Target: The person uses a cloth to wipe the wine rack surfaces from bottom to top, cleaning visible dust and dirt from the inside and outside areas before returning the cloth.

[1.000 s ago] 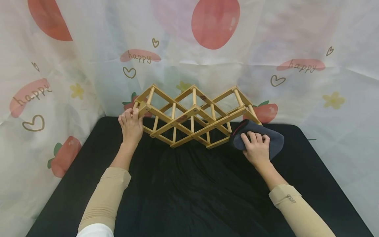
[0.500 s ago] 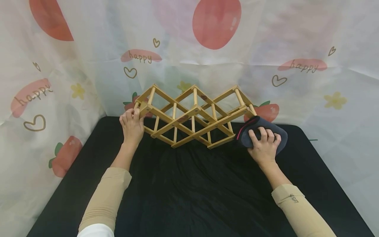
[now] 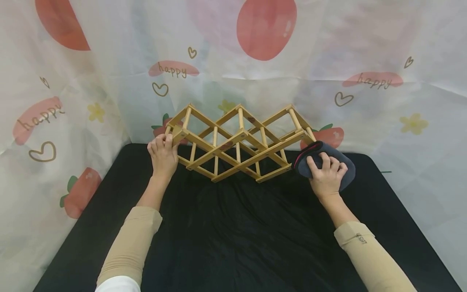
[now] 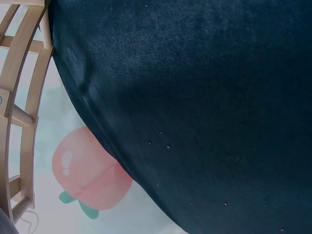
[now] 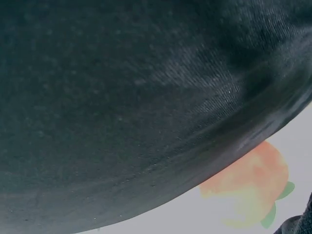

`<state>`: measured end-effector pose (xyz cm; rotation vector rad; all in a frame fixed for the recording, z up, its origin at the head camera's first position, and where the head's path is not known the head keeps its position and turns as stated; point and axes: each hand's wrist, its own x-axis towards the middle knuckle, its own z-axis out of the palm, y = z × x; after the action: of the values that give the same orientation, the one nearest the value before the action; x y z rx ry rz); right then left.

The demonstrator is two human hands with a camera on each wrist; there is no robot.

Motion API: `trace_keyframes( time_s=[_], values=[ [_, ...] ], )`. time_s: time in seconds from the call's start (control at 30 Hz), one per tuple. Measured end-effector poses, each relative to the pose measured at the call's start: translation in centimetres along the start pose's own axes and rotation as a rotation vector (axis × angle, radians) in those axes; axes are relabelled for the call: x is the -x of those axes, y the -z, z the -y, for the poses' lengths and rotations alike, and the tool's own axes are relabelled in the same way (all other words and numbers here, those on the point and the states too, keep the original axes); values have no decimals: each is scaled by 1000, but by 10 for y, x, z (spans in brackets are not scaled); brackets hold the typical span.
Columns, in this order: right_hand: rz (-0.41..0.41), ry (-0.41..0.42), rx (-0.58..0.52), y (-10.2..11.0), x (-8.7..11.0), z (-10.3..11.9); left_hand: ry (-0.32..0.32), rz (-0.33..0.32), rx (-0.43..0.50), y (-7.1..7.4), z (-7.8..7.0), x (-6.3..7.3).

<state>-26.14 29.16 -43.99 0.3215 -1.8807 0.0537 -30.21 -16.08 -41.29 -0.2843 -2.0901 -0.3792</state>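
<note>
A folding lattice wine rack (image 3: 238, 148) of pale wood stands at the back of the table. My left hand (image 3: 163, 156) grips its left end, fingers over the corner bars. At the opposite end, my right hand (image 3: 327, 175) holds a blue-grey cloth (image 3: 341, 158) with a dark edge and a red stripe. The cloth lies against the rack's right end and hides its tip there. In the left wrist view, rack bars (image 4: 27, 97) run along the left side. A dark bit of fabric (image 5: 295, 224) shows in a corner of the right wrist view.
A black cloth (image 3: 233, 235) covers the table, wrinkled in the middle. Directly behind the rack hangs a white curtain (image 3: 306, 48) printed with fruit, flowers and hearts. Another stretch of it borders the table's left side.
My right hand has slid to the right and slightly away from me with the blue-grey cloth, baring more of the rack's lower right corner. The left hand and the rack have hardly moved.
</note>
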Motion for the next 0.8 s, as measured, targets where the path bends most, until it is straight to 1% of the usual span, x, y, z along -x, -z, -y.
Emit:
trace_keyframes(
  time_s=[0.17, 0.3, 0.47, 0.67, 0.8],
  values=[
    [-83, 14, -18, -5, -4, 0, 1, 1, -4, 0, 0, 0],
    [-95, 5, -51, -4, -7, 0, 8, -2, -10, 0, 0, 0],
    [-39, 31, -103, 4, -2, 3, 20, -2, -2, 0, -1, -1],
    [40, 119, -189, 9, 11, 23, 27, 12, 1, 0, -1, 0],
    [116, 184, -229, 7, 18, 37, 24, 14, -8, 1, -1, 0]
  ],
)
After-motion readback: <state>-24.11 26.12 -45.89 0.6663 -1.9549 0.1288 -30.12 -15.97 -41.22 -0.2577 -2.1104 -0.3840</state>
